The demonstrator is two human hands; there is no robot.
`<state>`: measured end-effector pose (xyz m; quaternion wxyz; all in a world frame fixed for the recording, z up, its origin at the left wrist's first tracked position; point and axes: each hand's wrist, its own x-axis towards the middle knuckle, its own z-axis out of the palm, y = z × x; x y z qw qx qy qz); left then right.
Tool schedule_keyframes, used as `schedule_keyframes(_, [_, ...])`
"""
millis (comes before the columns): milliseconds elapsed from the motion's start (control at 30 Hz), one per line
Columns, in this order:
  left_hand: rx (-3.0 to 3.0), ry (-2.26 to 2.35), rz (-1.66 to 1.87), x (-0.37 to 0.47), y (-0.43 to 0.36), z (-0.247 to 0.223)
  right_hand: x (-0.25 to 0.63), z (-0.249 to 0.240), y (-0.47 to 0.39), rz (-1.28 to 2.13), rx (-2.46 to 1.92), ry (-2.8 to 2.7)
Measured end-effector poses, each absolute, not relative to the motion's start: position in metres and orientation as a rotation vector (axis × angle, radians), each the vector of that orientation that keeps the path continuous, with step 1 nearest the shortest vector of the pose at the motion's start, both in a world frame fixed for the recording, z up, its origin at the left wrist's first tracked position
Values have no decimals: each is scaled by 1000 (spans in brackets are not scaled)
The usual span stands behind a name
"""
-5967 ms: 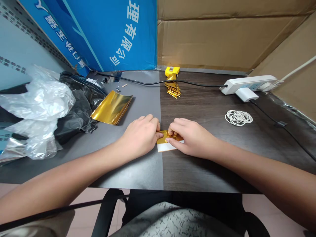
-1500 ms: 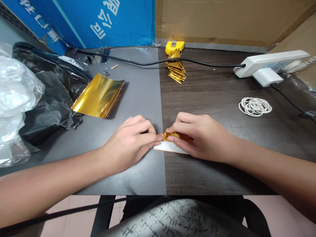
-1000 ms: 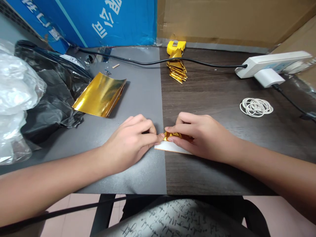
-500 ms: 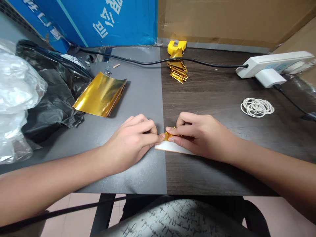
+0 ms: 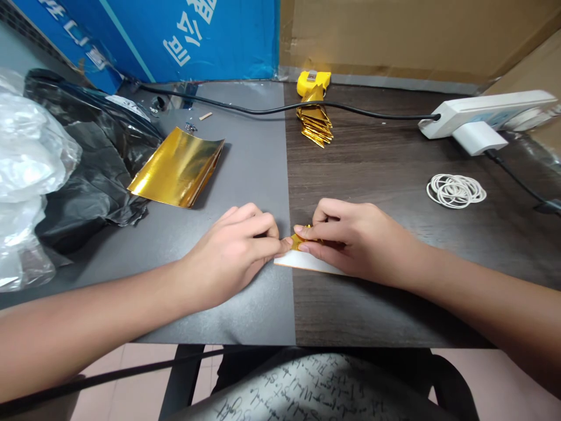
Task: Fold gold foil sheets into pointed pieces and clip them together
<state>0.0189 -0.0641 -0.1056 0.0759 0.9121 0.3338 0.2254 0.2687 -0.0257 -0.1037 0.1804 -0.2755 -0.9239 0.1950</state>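
A sheet with a white underside (image 5: 310,261) lies on the table near its front edge, and a folded gold part (image 5: 296,241) shows between my fingertips. My left hand (image 5: 241,248) pinches the left end of the gold part with thumb and index finger, the other fingers curled. From the right, my right hand (image 5: 357,240) is closed on the gold part, its fingers covering much of the sheet. A stack of gold foil sheets (image 5: 177,166) rests at the left. Folded gold pieces (image 5: 316,123) lie at the back beside a yellow tape measure (image 5: 312,83).
Black plastic (image 5: 94,169) and a clear plastic bag (image 5: 35,175) fill the left side. A black cable (image 5: 263,111) runs to a white power strip (image 5: 486,114). White rubber bands (image 5: 456,191) lie at the right. Cardboard boxes (image 5: 372,41) stand behind.
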Motion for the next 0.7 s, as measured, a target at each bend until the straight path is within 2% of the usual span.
schedule_keyframes(700, [2819,953,594,16,-62,-104,267,-106,-20,494,-758,-2480])
